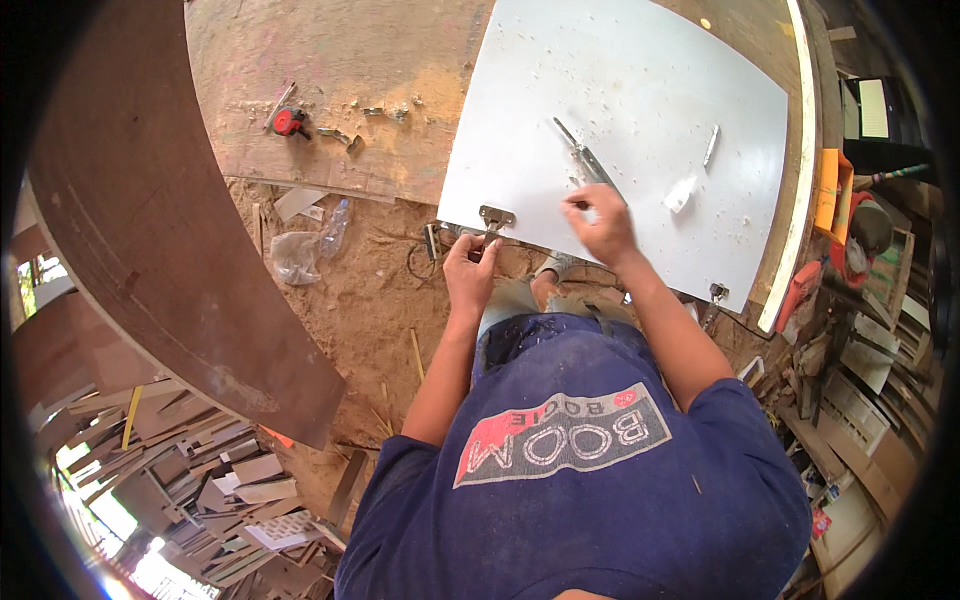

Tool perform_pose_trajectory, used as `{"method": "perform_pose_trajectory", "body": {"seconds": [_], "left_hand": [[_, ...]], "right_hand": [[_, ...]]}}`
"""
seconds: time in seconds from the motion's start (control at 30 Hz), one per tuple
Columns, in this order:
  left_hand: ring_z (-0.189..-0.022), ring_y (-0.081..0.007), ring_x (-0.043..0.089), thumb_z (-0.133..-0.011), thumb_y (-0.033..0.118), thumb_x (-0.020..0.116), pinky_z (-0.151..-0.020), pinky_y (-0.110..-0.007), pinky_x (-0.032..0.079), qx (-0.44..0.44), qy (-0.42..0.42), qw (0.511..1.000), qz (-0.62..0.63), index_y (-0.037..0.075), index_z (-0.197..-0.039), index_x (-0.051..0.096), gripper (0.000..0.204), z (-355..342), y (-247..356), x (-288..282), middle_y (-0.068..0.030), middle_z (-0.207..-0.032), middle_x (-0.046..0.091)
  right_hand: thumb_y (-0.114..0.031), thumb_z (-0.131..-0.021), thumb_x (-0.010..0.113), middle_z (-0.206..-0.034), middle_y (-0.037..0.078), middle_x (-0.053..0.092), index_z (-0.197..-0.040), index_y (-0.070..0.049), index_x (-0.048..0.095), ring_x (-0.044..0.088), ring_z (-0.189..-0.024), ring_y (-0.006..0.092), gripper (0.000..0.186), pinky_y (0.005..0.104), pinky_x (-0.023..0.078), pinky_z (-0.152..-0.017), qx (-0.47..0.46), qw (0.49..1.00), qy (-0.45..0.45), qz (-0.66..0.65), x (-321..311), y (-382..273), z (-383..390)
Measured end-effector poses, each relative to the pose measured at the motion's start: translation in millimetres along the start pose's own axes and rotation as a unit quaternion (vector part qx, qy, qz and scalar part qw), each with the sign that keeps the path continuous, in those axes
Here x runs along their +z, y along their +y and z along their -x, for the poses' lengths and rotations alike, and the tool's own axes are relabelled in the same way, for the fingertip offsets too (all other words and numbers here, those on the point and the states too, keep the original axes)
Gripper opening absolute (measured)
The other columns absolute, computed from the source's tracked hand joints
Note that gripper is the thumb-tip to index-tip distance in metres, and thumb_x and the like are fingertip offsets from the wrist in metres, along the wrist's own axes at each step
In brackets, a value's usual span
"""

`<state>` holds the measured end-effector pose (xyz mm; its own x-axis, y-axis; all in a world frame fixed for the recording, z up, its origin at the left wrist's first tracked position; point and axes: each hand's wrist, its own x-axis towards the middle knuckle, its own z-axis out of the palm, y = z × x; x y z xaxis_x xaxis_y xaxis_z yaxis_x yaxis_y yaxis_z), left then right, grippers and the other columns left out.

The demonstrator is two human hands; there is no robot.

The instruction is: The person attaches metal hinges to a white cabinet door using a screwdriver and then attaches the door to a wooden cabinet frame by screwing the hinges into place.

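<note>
A white panel (620,80) lies on the bench, its near edge in front of me. At that edge a metal cabinet hinge (495,217) is seated on the panel. My left hand (470,270) pinches the hinge's arm, just past the edge. Over the panel, to the right of the hinge, my right hand (603,222) is closed with its fingertips together; whatever they hold is too small to name. A slim dark tool, like a screwdriver (590,162), lies just beyond that hand. A second hinge (717,293) sits near the panel's right corner.
A small clear plastic bag (680,194) and a slim white stick (711,146) lie on the panel among shavings. On the wooden bench (330,60) are a red tape measure (290,122) and loose hinges (340,137). A large brown board (170,200) stands left; wood offcuts (240,490) are piled behind it.
</note>
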<state>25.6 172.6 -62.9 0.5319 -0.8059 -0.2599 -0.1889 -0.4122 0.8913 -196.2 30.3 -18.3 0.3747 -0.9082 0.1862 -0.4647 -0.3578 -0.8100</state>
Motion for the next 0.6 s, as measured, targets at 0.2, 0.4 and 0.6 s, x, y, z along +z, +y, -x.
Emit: {"method": "perform_pose_trajectory", "body": {"seconds": [0.2,0.4,0.6], "left_hand": [[-0.065,-0.0079,0.057,-0.088,0.015,0.084,-0.06,-0.028,0.048,-0.028,-0.002,0.999,0.023,-0.003,-0.088,0.067,0.025,0.3,7.0,0.3,-0.0036,-0.071,0.066],[-0.067,-0.0107,0.063,-0.088,0.023,0.085,-0.064,-0.028,0.052,-0.018,-0.012,1.0,-0.017,-0.001,-0.095,0.069,0.03,-3.2,3.3,-4.2,-0.0063,-0.076,0.07],[-0.072,-0.0186,0.07,-0.092,0.038,0.077,-0.059,-0.033,0.054,-0.232,-0.082,0.955,0.166,-0.006,-0.104,0.069,0.046,-23.7,5.3,-2.6,-0.012,-0.091,0.072]], "right_hand": [[-0.02,-0.082,0.079,-0.089,0.008,0.073,-0.088,-0.008,0.073,0.065,-0.092,0.0291,0.014,0.0424,0.045,-0.091,0.055,0.987,-0.143,0.043,58.8,-27.7,-20.3],[-0.022,-0.082,0.08,-0.091,0.01,0.074,-0.085,-0.01,0.072,0.064,-0.097,0.032,0.015,0.0458,0.043,-0.093,0.071,0.979,-0.164,0.094,69.8,-31.1,-24.8],[-0.022,-0.081,0.08,-0.091,0.01,0.074,-0.084,-0.01,0.071,0.064,-0.099,0.0332,0.015,0.0475,0.042,-0.094,0.105,0.974,-0.165,0.114,73.5,-36.5,-25.4]]}}
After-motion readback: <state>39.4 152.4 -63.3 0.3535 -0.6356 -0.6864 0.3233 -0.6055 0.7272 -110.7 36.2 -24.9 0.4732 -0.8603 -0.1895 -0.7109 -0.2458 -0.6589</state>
